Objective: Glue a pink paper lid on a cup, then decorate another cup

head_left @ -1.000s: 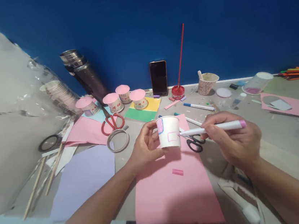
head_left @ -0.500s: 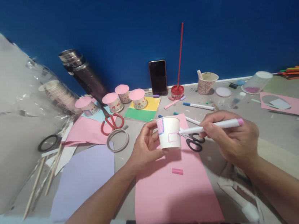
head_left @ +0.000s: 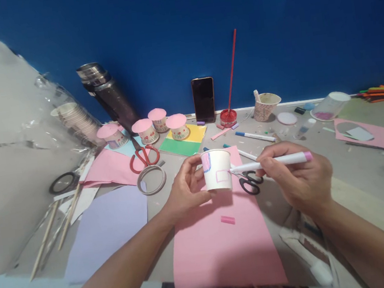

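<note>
A white paper cup (head_left: 217, 178) is gripped in my left hand (head_left: 188, 186), held above a pink sheet of paper (head_left: 223, 257). The cup bears a pink shape edged in blue at its upper left and a pink rectangle outline lower down. My right hand (head_left: 296, 178) is closed on a white marker (head_left: 281, 161) with a pink end, its tip at the cup's right side by the rectangle. On the sheet below lies a pink marker cap (head_left: 228, 220). Black-handled scissors (head_left: 249, 183) rest partly behind the cup and marker.
Several decorated cups with pink paper tops (head_left: 144, 131) stand at the back left, near red-handled scissors (head_left: 145, 159), a tape roll (head_left: 151, 179) and a dark flask (head_left: 109, 93). A phone (head_left: 204, 100) leans on the blue wall. A glue gun (head_left: 305, 256) lies at front right.
The pink outline's right side now looks closed where the marker tip is. Both hands have stayed almost in place.
</note>
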### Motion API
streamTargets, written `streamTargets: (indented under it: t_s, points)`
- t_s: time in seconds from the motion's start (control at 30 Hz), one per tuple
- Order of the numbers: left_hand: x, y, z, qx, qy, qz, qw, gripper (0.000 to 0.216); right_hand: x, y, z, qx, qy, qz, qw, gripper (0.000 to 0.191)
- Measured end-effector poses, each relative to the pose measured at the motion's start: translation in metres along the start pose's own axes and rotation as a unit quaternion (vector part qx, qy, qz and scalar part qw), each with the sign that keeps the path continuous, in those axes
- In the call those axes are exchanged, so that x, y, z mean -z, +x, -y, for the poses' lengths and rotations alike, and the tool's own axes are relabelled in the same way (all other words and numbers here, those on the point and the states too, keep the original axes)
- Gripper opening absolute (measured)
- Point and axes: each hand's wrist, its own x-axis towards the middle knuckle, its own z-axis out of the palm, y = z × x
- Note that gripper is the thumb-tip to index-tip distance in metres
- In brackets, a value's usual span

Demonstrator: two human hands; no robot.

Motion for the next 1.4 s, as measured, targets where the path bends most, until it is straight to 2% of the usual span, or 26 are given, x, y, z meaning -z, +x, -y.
streamTargets:
  t_s: [0.23,0.77,1.0,1.4]
  points:
    - [0.0019,-0.0015,0.0035,0.000,0.019,0.001,1.000,0.079,-0.0005,-0.0003,0.0018,-0.008,0.012,0.012,1.000,0.016]
    - [-0.0043,-0.0017,-0.0033,-0.028,0.058,0.015,0.998,0.072,-0.0024,-0.0011,0.0015,0.005,0.014,0.037,0.999,0.015]
    - [-0.0039,-0.0024,-0.0043,-0.026,0.058,0.010,0.998,0.072,0.0021,0.0026,0.0021,0.022,-0.008,-0.011,1.000,0.019]
    - [-0.0028,-0.0028,-0.0029,-0.025,0.052,0.008,0.998,0.072,0.0005,-0.0012,-0.0006,0.001,-0.024,0.007,1.000,0.014]
